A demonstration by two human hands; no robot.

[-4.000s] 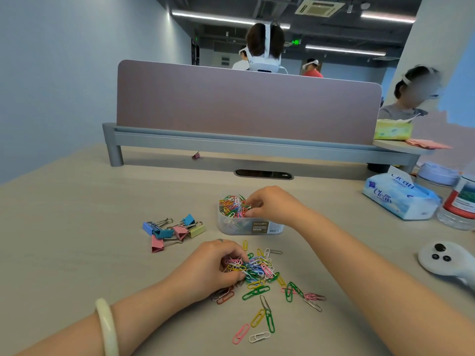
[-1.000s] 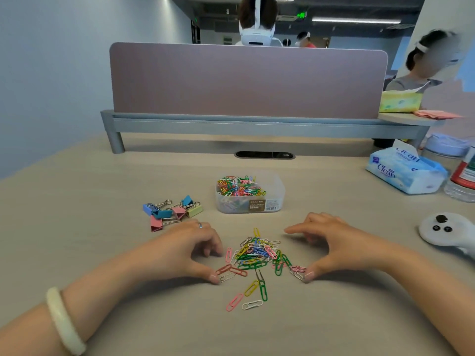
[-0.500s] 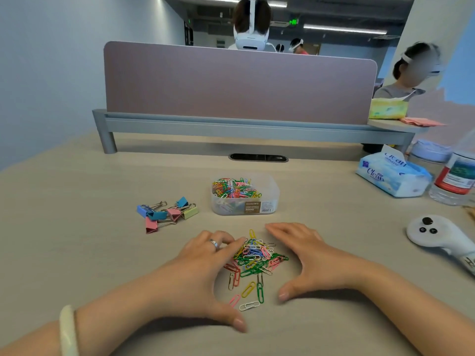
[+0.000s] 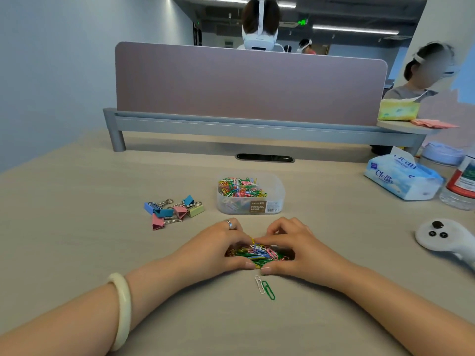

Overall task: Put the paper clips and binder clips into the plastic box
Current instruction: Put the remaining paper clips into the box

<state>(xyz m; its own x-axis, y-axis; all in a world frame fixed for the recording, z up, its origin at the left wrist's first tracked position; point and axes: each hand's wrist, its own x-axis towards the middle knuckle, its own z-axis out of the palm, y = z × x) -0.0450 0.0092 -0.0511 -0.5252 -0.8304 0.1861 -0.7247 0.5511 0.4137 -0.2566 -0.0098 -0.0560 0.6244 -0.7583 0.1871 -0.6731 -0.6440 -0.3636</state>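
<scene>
while both hands are closing round the heap, two stray paper clips [image 4: 264,286], one white and one green, are lying nearest the camera. they are sitting on the near side of the plastic box [image 4: 276,191] and outside the cupped hands.

just beyond them, the left hand [image 4: 218,249] and right hand [image 4: 295,249] are curling around the paper clip heap [image 4: 259,253]. thumb tips are almost meeting on the near side and fingers are arching over the far side. my guess: they are herding the clips into one scoop to save trips.

the heap is sitting directly in front of the box, near it, with a strip of bare desk [image 4: 77,227] running between, so the lift path is looking short and open.

binder clips [image 4: 174,209] are lying bunched to the left of the box, untouched.

the box is standing open, with clips already filling its left part and the right part looking bare.

right of the box, well apart, a white controller [image 4: 442,237] and a tissue pack [image 4: 401,176] are staying out of the way. behind the box, a divider [image 4: 249,83] is closing off the far edge.
</scene>
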